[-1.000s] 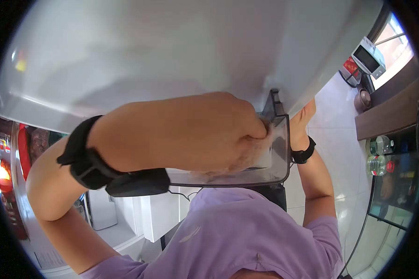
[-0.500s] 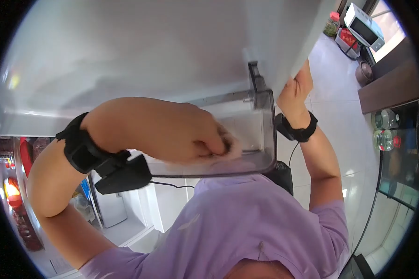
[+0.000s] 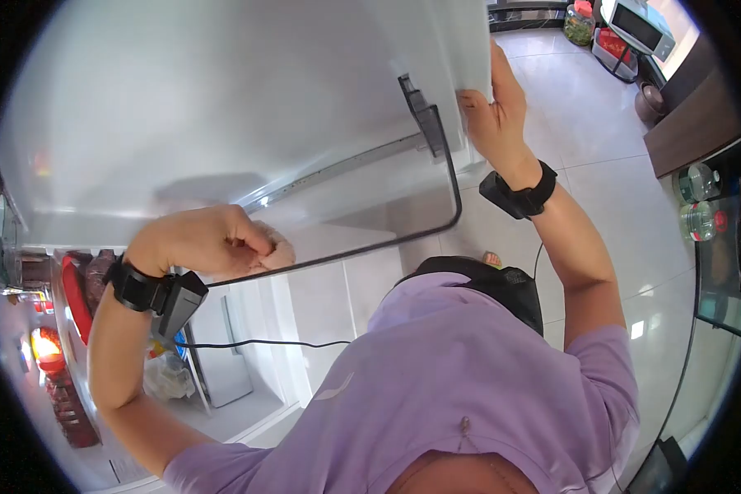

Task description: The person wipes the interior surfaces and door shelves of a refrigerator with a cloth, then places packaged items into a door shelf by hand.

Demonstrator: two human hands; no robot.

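Note:
My left hand (image 3: 198, 239) is closed around a crumpled pale cloth (image 3: 281, 251). It is at the left part of a clear door bin (image 3: 362, 210) with a dark rim, and the cloth lies by the bin's front edge. How the cloth is folded inside my fingers is hidden. My right hand (image 3: 502, 128) grips the outer edge of the white refrigerator door (image 3: 247, 90), thumb on the inner face and fingers on the outer side. The bin is mounted on that door.
Open refrigerator shelves at the left hold a plastic bag (image 3: 167, 375) and dark red packages (image 3: 70, 407). Water bottles (image 3: 698, 221) stand at the right. A microwave (image 3: 640, 29), a jar (image 3: 579, 26) and a brown pot (image 3: 649, 103) are at the far right, beyond the tiled floor (image 3: 593, 198).
My left hand has moved left with the cloth, from the bin's right end toward its left part. The door and bin have shifted leftward in view, with my right hand still on the door edge.

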